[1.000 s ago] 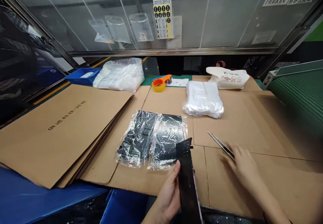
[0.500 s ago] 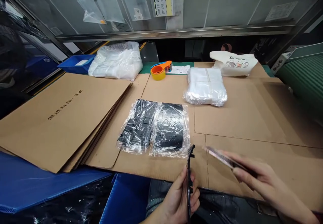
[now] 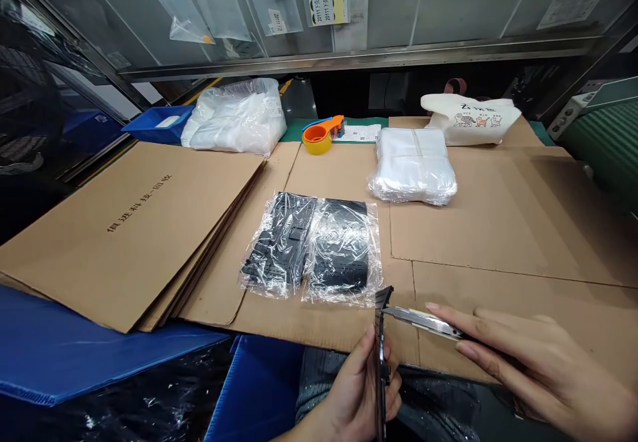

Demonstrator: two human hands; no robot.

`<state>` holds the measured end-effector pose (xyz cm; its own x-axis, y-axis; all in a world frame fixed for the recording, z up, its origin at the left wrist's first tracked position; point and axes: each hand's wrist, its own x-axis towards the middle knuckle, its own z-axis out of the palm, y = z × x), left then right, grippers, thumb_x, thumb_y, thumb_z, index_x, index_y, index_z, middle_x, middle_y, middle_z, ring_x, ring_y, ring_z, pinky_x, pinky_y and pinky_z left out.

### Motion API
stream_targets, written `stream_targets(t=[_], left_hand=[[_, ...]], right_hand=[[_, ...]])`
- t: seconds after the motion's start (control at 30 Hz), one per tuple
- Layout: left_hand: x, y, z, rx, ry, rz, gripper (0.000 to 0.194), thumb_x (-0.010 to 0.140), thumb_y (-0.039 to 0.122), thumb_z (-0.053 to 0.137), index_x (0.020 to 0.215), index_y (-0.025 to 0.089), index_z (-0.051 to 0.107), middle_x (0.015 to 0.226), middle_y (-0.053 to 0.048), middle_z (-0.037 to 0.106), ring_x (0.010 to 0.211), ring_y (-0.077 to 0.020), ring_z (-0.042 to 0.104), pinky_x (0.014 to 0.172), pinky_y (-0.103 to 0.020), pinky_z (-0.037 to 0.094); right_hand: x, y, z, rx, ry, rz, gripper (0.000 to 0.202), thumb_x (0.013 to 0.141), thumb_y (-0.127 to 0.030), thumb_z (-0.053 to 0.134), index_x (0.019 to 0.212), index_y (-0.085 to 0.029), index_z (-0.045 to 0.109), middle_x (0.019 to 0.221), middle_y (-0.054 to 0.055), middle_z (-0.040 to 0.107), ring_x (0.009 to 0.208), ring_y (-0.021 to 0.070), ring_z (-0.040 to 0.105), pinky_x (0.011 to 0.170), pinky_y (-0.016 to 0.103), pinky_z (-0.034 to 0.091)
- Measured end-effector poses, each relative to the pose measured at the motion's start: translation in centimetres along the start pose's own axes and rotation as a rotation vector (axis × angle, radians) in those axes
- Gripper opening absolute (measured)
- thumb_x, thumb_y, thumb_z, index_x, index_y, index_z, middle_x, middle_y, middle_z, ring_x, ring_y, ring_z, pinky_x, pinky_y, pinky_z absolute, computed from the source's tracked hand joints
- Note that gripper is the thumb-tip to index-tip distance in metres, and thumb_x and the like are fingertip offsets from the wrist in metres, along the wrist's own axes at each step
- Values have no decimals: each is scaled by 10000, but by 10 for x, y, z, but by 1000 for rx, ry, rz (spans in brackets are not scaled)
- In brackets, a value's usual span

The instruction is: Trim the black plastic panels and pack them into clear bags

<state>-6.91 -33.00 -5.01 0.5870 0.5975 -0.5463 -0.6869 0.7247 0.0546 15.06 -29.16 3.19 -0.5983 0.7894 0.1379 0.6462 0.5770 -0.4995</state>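
Observation:
My left hand [image 3: 359, 382] is closed round a thin black plastic part [image 3: 381, 362], held upright on edge at the table's front edge. In my right hand [image 3: 528, 355] is a metal utility knife [image 3: 428, 322], gripped between thumb and fingers and pointing left. The knife's tip meets the upper end of the black part, or is right beside it. Behind my left hand, two black pieces in clear bags, a left one [image 3: 282, 246] and a right one [image 3: 343, 252], lie side by side on the cardboard.
Stacked cardboard sheets [image 3: 149, 229] lie at left. Farther back are a blue tray [image 3: 154, 125], a white plastic bag [image 3: 236, 119], an orange tape dispenser [image 3: 319, 135], a stack of clear bags [image 3: 413, 166] and a white printed pouch [image 3: 473, 121].
My right hand has brought the knife left and down to the top of the black part. The view has shifted slightly; my left hand keeps its hold.

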Motion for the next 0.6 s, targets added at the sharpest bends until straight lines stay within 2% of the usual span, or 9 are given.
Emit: stream_targets(t=[0.2,0.47,0.6], left_hand=[[-3,3,5,10,44,-5,431,547,354,910,656,160,541,476,80,523,295,-33,366,303,-164,192],[-4,2,5,50,40,-10,501,529,452,902,636,170,502,451,90,491,280,-32,321,298,-176,168],[-1,-2,0,82,25,-24,531,527,517,883,627,175,489,419,96,447,281,-39,288,307,-192,173]], right_hand=[[-4,-3,0,35,-30,-8,439,1064,-310,292,1501,-344,301,837,-29,646,686,83,643,591,157,481],[-8,-6,-1,55,-52,18,480,1055,-279,311,1526,-342,244,847,-12,650,700,103,652,589,181,480],[-10,-6,-2,33,-2,-39,465,1029,-280,383,1491,-328,354,919,5,688,713,124,678,579,170,510]])
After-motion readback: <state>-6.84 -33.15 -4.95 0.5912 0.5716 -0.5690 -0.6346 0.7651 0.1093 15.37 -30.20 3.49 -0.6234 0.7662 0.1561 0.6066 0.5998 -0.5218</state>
